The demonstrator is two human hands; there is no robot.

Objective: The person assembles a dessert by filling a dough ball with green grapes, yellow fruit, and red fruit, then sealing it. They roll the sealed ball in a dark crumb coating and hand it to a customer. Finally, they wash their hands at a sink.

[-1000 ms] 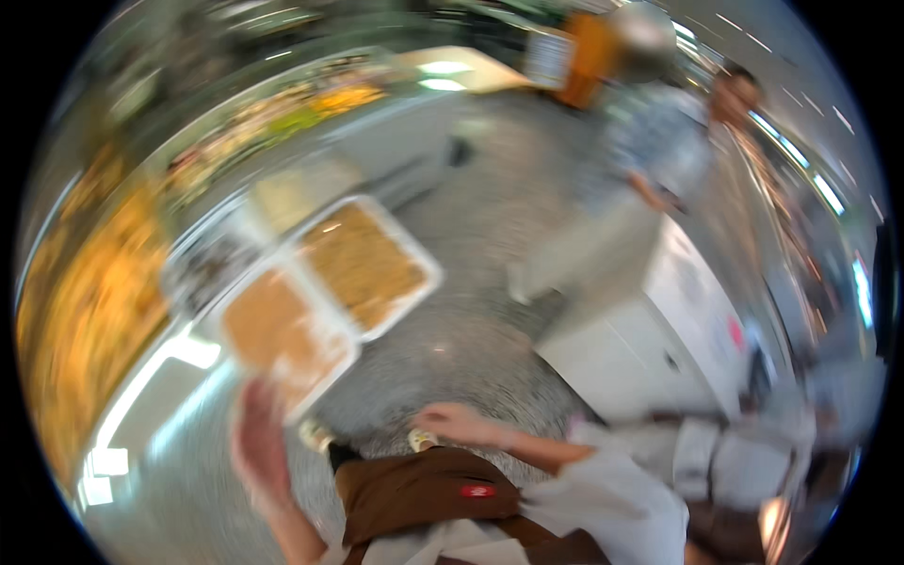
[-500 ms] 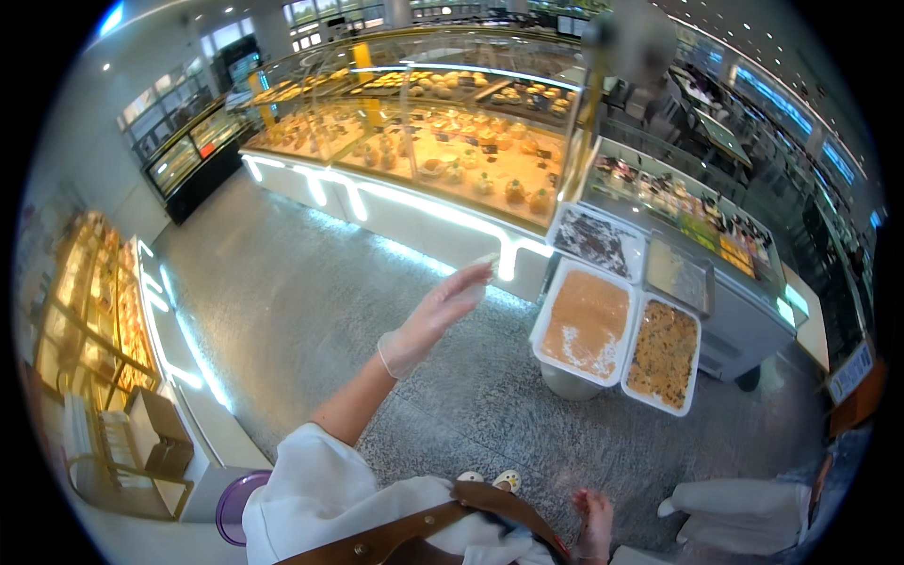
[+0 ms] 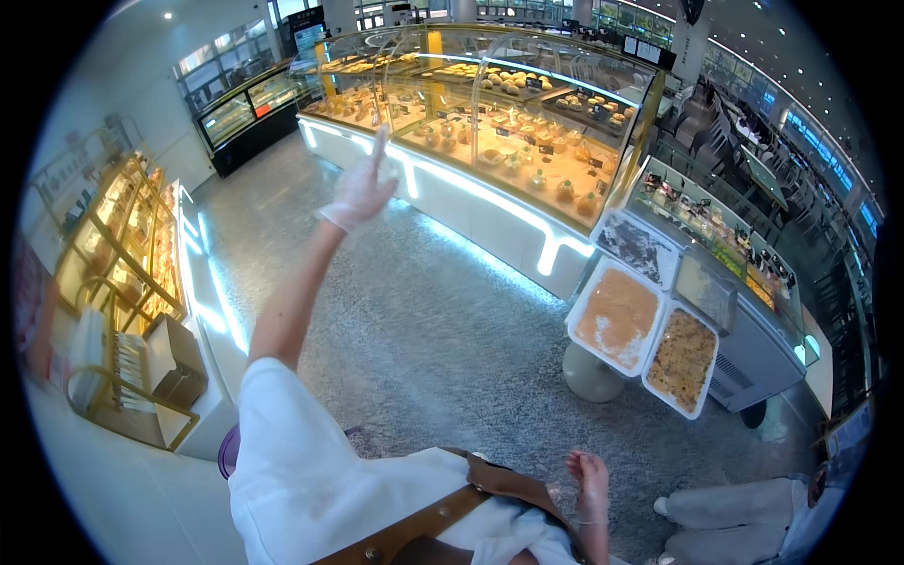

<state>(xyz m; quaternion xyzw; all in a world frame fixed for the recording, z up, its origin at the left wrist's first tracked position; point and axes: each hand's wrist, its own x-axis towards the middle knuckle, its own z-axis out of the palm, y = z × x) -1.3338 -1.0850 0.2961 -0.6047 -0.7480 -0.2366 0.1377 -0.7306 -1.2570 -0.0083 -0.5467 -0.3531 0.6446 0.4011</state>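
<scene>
Well below and left of the left fingers sits a brown box [image 3: 179, 360]. The gloved left hand [image 3: 363, 193] points with its index finger stretched out; whether the other fingers are folded I cannot tell. Behind and right of that fingertip runs the lit pastry case [image 3: 471, 213]. The right hand [image 3: 591, 485] has its fingers loosely bent; above them is the tan-filled tray [image 3: 601, 354], and further right the crumb-filled tray [image 3: 709, 372]
</scene>
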